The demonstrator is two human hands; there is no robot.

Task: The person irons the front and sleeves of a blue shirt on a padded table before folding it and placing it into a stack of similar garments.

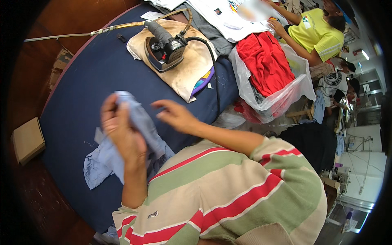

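A light blue cloth garment point(98, 163) lies bunched on the dark blue padded table, with part of it lifted off the surface. My left hand point(122, 128) is closed around that raised part, and a fold stands up past my fingertips. To the right of it, my right hand point(177, 116) hovers with its fingers apart and nothing in them. A small gap separates it from the cloth. Farther off, a steam iron point(165, 51) with a wrapped grey handle rests on a scorched, cream-coloured cloth pad point(183, 77).
A black cord point(217, 77) and a pale hose point(118, 27) run from the iron. Right of the table stands a clear plastic bag point(286, 100) holding red clothing point(265, 61). A cardboard box point(27, 140) sits at the left edge. A co-worker in yellow point(320, 32) handles white shirts.
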